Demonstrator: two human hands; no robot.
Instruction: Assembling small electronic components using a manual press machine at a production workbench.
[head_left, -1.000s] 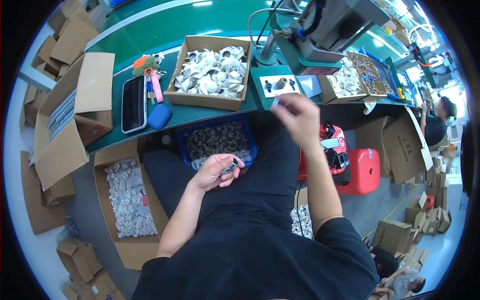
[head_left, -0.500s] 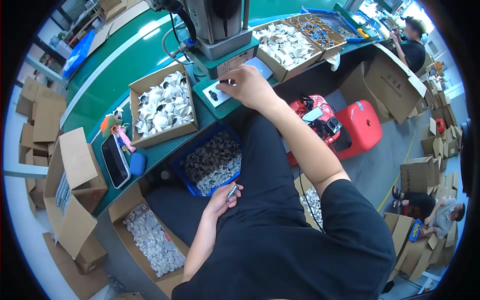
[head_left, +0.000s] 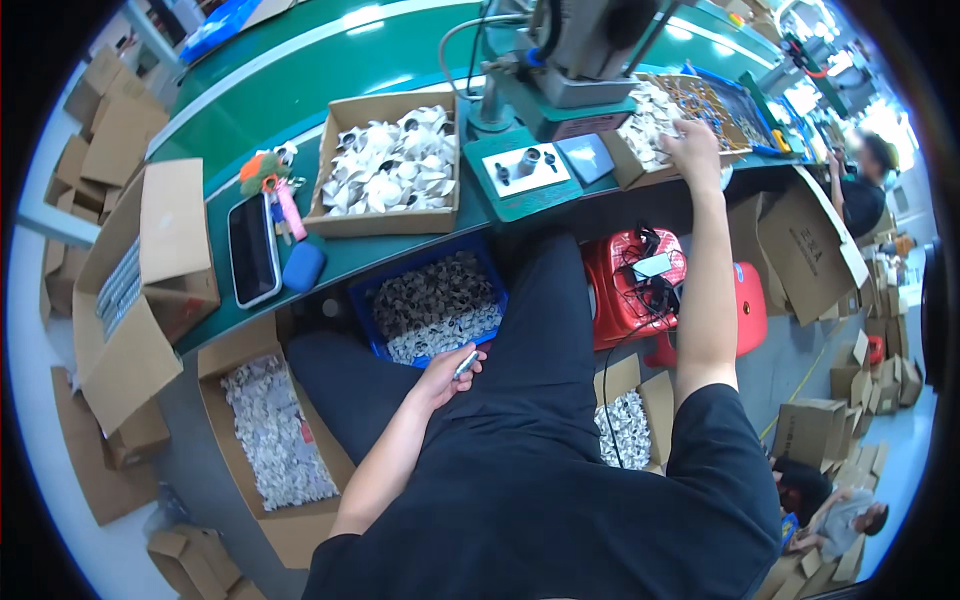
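My left hand (head_left: 442, 380) rests over my lap with its fingers curled round a small silvery metal cylinder (head_left: 466, 364). My right hand (head_left: 694, 158) reaches to the right-hand cardboard box of white curved pieces (head_left: 646, 122). Its fingers are bent together among the pieces; what is between them, if anything, is too small to make out. Left of it, under the bench press (head_left: 575, 85), a pale metal plate (head_left: 520, 172) lies on a green base, with small dark round parts (head_left: 531, 158) on it.
Another open box of white pieces (head_left: 390, 165) stands left of the press, near a phone (head_left: 254, 250) and a blue case (head_left: 303, 267). Below the bench are a blue bin (head_left: 372, 328) and a red stool (head_left: 610, 285). A co-worker (head_left: 868, 185) sits at far right.
My right hand has left the plate under the press and moved right to the box of white pieces. My left hand still holds the metal cylinder. The view has shifted.
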